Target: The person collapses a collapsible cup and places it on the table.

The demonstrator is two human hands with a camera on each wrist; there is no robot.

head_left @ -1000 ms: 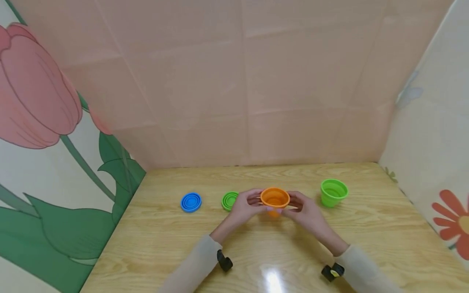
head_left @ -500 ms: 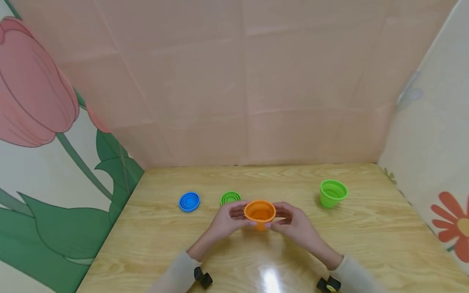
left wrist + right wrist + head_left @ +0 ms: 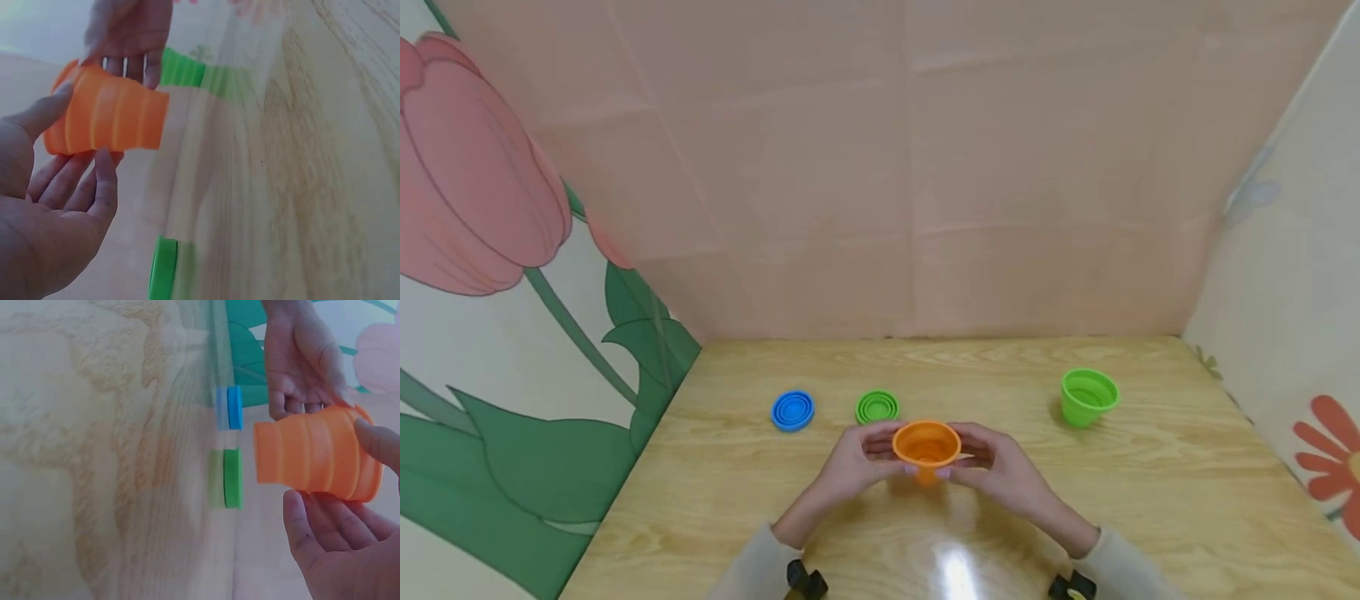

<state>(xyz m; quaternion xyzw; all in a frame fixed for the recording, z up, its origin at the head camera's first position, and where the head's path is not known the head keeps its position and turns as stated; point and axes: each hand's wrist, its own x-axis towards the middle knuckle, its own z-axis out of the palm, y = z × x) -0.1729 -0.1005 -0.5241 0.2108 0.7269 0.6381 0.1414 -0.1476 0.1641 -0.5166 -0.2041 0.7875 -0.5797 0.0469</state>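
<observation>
Right of the blue disc (image 3: 793, 411) and near the green disc (image 3: 877, 407), the left hand (image 3: 854, 468) pinches the orange cup (image 3: 928, 443), upright between both hands above the table (image 3: 700, 508); the right hand (image 3: 1002, 477) pinches its right side.

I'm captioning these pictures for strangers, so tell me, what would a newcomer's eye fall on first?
Probably the bright orange ribbed cup, held up off the table between the left hand and the right hand, near the middle of the head view. Next would likely come the big pink tulip printed at the far left, then the green cup standing upright on the right side of the table.
</observation>
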